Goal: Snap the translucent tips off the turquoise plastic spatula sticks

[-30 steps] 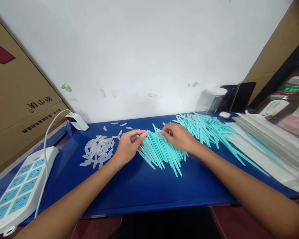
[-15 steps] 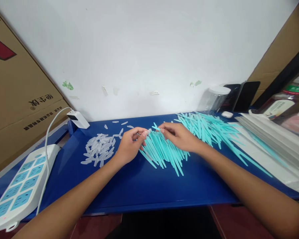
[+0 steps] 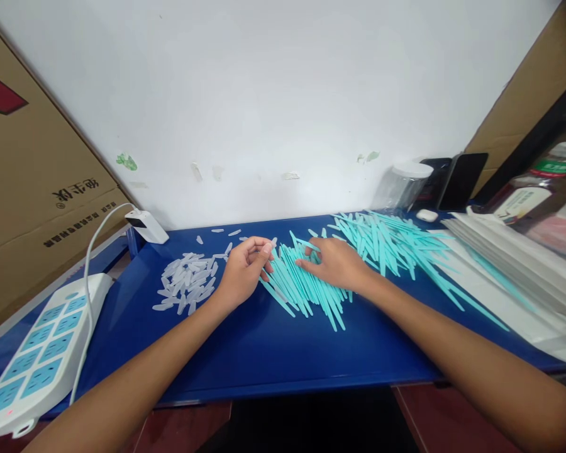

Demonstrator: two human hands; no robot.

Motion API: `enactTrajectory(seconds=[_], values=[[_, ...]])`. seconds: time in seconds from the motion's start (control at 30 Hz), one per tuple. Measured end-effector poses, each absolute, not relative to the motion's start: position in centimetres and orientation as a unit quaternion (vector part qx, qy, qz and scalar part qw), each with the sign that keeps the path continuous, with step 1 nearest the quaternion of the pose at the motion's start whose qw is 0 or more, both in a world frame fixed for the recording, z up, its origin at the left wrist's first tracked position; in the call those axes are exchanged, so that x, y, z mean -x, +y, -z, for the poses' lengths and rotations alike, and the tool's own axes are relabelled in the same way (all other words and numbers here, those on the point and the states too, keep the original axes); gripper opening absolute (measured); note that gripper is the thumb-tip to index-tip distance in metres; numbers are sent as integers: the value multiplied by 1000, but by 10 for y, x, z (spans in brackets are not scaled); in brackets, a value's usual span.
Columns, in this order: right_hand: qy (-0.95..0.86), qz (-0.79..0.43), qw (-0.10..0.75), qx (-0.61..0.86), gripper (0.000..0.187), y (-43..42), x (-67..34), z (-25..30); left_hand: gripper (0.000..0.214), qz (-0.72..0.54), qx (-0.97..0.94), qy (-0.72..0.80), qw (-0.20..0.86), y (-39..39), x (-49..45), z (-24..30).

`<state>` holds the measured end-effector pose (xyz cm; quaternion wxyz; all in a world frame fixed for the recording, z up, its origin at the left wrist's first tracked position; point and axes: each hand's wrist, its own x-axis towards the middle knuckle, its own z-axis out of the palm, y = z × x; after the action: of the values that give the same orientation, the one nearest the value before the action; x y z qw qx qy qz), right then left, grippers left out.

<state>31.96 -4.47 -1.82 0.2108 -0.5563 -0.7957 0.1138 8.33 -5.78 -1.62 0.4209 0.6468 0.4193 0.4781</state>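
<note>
My left hand (image 3: 246,269) is closed in a pinch, thumb against fingers, at the left end of a heap of thin teal sticks (image 3: 306,283). A small translucent piece, like a narrow cap (image 3: 273,243), shows at its fingertips. Over the right part of this heap is my right hand (image 3: 336,261), its thumb and fingers apart around the upper stick ends. One teal stick (image 3: 307,244) lies crosswise by its fingers. To the left lies a pile of small translucent caps (image 3: 188,280), with several loose ones behind it.
A second pile of teal sticks (image 3: 387,242) spreads at the back right of the blue table (image 3: 283,358). Beyond it are a clear jar (image 3: 408,185), phones (image 3: 462,181) and stacked plastic bags (image 3: 514,264). At left are a power strip (image 3: 47,346), charger (image 3: 146,226) and cardboard box (image 3: 42,176).
My right hand has opened from its pinch on a teal stick and dropped slightly onto the heap. The left hand keeps its pinch and has moved slightly left.
</note>
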Motion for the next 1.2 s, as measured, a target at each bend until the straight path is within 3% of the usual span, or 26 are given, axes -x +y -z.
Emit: enactTrajectory(seconds=[0.2, 0.6, 0.9, 1.03, 1.2], values=[[-804, -132, 199, 544, 15, -38, -325, 20, 38, -469, -650, 417, 429, -58, -82, 19], [-752, -68, 262, 601, 26, -29, -348, -1, 37, -491, -630, 420, 431, -60, -85, 12], [-800, -93, 185, 563, 30, -31, -346, 2, 35, -479, -635, 423, 435, -60, -85, 13], [-774, -48, 200, 598, 19, -26, -355, -1, 33, -475, -644, 413, 434, -62, -85, 14], [-735, -9, 192, 650, 22, -21, -366, -7, 35, -473, -648, 410, 434, -61, -85, 17]])
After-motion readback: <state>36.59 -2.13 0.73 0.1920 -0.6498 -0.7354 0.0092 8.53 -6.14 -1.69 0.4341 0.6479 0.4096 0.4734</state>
